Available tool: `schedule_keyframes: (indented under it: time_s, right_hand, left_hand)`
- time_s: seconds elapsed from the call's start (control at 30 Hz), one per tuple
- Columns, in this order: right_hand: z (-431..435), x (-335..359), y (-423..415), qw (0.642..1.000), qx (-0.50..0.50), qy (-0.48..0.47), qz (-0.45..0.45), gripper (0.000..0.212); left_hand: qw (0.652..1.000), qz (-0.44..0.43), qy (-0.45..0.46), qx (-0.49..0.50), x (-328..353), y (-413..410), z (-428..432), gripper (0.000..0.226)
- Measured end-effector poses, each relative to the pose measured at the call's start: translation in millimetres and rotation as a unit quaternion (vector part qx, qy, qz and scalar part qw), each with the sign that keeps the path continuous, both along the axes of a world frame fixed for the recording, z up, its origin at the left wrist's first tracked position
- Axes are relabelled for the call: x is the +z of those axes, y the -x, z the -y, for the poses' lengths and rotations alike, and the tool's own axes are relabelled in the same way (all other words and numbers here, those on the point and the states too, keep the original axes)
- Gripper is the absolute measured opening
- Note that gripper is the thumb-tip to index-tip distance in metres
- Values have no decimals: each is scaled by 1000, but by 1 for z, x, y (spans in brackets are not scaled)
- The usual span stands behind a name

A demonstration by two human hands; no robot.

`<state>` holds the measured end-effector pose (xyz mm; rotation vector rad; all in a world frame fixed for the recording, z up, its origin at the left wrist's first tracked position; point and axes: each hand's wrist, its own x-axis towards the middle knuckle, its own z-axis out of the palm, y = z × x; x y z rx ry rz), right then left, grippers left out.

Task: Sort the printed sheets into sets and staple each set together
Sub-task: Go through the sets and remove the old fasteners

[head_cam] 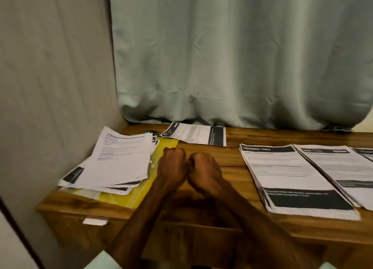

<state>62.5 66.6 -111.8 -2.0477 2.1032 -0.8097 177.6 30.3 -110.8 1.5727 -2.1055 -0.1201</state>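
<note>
My left hand (172, 164) and my right hand (203, 170) are both curled into fists, knuckles touching, over the middle of the wooden table (232, 173). Nothing shows inside either fist. A loose, untidy pile of printed sheets (119, 159) lies to the left on a yellow plastic folder (129, 198). To the right lies a squared stack headed "DRESSING TABLE" (290, 177), with a second stack (341, 167) beside it and a third (365, 152) cut off by the frame edge. One single sheet (196, 135) lies at the back by the curtain. I see no stapler.
A pale green curtain (242, 56) hangs along the table's back edge and a beige wall (50, 76) closes the left side. Small dark bits (151, 132) lie behind the left pile. A white label (94, 221) sticks on the table's front.
</note>
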Motion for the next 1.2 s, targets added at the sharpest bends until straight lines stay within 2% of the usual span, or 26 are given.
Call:
schedule_keyframes:
  time_s: [0.1,0.2,0.33,0.5,0.6,0.73,0.8,0.87,0.97,1.2]
  right_hand:
    - [19,-3,-33,999,48,12,21,14]
    - [37,-9,-58,993,81,64,49,27]
    - [65,-16,-85,986,73,80,128,28]
    - [99,-25,-99,983,34,12,182,18]
    - [115,-18,-103,964,0,-37,263,9]
    - [143,-3,-101,917,-17,-138,373,25]
    - [150,6,-98,887,3,-192,419,25]
    - [155,12,-97,879,11,-235,414,24]
    - [162,16,-95,867,24,-283,409,35]
    - [161,13,-95,814,60,-325,477,56]
  left_hand:
    - [999,8,11,50,5,-36,11,25]
    - [996,-1,24,89,6,-65,18,30]
    - [991,19,12,134,8,-97,26,39]
    - [982,78,-86,146,2,-125,36,36]
    - [976,138,-74,152,-6,-135,42,37]
    - [974,162,-48,152,-6,-139,50,35]
    - [972,176,-34,150,-7,-137,52,33]
    - [970,189,-23,150,-9,-134,53,32]
    - [966,203,-9,157,-10,-133,56,30]
    - [963,214,6,161,-7,-134,60,31]
